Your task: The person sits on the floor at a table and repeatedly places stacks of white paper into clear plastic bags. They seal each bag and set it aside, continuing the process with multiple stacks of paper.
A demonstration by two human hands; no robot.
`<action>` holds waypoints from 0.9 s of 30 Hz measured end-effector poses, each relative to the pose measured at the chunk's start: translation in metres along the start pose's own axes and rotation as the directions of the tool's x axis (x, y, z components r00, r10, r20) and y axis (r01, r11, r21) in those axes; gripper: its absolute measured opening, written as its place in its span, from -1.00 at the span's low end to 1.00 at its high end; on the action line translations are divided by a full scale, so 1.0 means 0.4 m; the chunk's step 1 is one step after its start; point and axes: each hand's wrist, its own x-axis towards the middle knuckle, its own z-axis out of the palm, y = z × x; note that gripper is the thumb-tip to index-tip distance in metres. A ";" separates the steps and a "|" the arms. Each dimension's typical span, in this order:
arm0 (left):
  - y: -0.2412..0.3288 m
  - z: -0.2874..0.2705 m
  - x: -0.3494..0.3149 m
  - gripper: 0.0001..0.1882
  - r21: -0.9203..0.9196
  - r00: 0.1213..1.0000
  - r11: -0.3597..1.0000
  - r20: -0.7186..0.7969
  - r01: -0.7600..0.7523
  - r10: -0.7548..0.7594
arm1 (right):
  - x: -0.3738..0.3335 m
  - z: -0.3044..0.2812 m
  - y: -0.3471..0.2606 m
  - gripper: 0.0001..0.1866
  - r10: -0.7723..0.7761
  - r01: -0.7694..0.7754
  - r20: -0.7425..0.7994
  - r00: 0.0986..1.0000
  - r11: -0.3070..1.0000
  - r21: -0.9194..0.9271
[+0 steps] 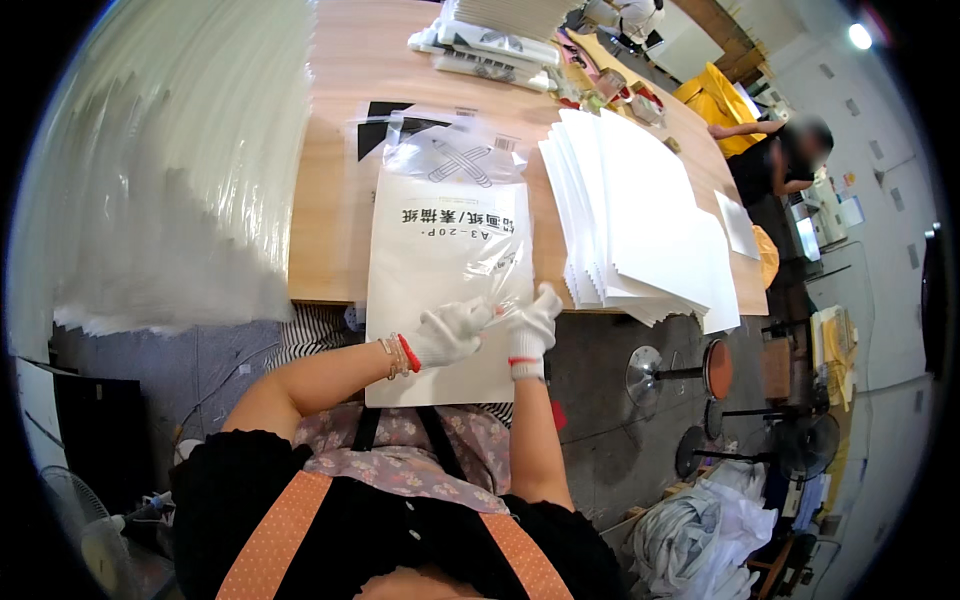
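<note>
A clear plastic bag [440,155] printed with crossed pencils lies on the table with a stack of white paper sheets [420,270] in it. The paper's near end sticks out past the table edge towards me. My left hand [450,333], in a white knit glove with a red cuff, is closed at the bag's near edge, over the paper. Close beside it, my right hand [533,328], gloved alike, pinches the bag at its right near corner. Both sets of fingertips are partly hidden by glare and folds of film.
Fanned piles of white paper [640,210] lie on the right of the wooden table [335,200]. A large heap of clear plastic bags [170,180] covers the left. Packed bundles [495,60] stand at the back. A round stool [717,368] is at the right; another person [780,155] stands beyond.
</note>
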 end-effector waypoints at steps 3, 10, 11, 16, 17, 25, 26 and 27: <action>-0.173 0.016 -0.075 -0.62 0.463 0.837 0.829 -0.278 -0.313 0.471 | 0.035 0.021 0.002 -0.61 0.204 -0.150 0.454 0.867 0.977 -0.154; -0.302 -0.101 -0.310 -0.62 -0.517 0.707 0.763 -0.365 0.388 -0.606 | -0.082 -0.038 0.072 -0.46 0.115 -0.554 0.773 0.624 0.763 0.334; -0.273 -0.103 -0.337 -0.61 -0.522 0.691 0.725 -0.312 0.449 -0.652 | -0.144 -0.039 0.099 -0.46 0.082 -0.638 0.789 0.609 0.642 0.426; 0.057 -0.119 -0.622 -0.60 -0.045 0.834 0.863 -0.235 0.503 -0.499 | -0.428 -0.307 0.048 -0.39 -0.007 -0.716 0.781 0.624 0.396 0.576; 0.079 -0.130 -0.671 -0.56 0.034 0.914 0.917 -0.104 0.398 -0.393 | -0.483 -0.366 0.062 -0.41 -0.021 -0.693 0.781 0.625 0.446 0.567; 0.050 -0.019 -0.675 -0.58 -0.050 0.862 0.933 -0.365 0.357 -0.350 | -0.476 -0.337 0.105 -0.76 -0.501 0.648 0.653 0.568 0.761 0.019; 0.043 -0.074 -0.582 -0.71 -0.114 0.811 0.884 -0.360 0.453 -0.462 | -0.413 -0.258 0.115 -0.86 -0.442 0.562 0.554 0.706 0.825 -0.058; 0.009 -0.107 -0.564 -0.85 -0.490 0.644 0.686 -0.286 0.539 -0.710 | -0.364 -0.211 0.134 -0.74 -0.150 0.106 0.487 0.860 0.987 0.117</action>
